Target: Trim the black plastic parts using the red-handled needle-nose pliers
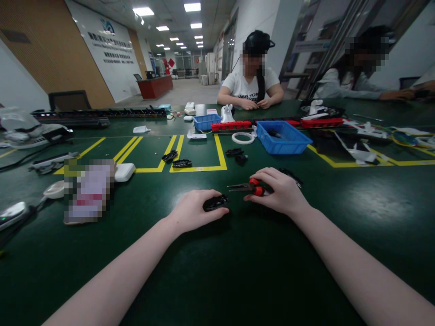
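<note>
My left hand (193,210) is closed around a small black plastic part (215,203) low over the green table. To its right, my right hand (280,192) grips red-handled needle-nose pliers (257,187). The pliers' jaws are slightly apart and point left toward the black part, without touching it. Behind my right hand lies another dark piece (291,176), partly hidden by the hand. Farther back, two more black parts (182,163) (169,156) lie by the yellow tape, and dark pieces (241,159) sit right of them.
A blue bin (283,137) with dark items inside stands beyond my right hand, beside a white ring (243,138). A blurred phone (90,192) and a white case (124,172) lie left. Red strips (231,126) run across the back. A person (250,83) sits opposite.
</note>
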Demonstrator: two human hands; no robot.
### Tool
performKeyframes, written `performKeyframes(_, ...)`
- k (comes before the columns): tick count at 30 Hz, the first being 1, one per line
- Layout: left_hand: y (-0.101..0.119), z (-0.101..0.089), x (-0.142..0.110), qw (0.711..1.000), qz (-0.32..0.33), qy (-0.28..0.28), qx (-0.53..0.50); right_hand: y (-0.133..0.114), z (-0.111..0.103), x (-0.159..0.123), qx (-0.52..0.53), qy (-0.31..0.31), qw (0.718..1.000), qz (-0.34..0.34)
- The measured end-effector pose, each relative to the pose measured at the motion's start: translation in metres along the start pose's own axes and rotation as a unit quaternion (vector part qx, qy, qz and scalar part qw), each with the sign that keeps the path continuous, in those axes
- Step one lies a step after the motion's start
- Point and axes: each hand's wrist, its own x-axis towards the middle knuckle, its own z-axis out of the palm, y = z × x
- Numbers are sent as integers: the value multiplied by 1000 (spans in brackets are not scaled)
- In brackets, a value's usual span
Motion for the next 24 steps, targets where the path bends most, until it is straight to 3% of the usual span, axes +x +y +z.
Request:
performKeyframes(12,0,0,-1,999,-15,-13,-46,-13,12,4,3,6,999,38)
performKeyframes(24,-3,0,-2,1000,19,-21,-12,-12,9,3,13,-4,1000,-19)
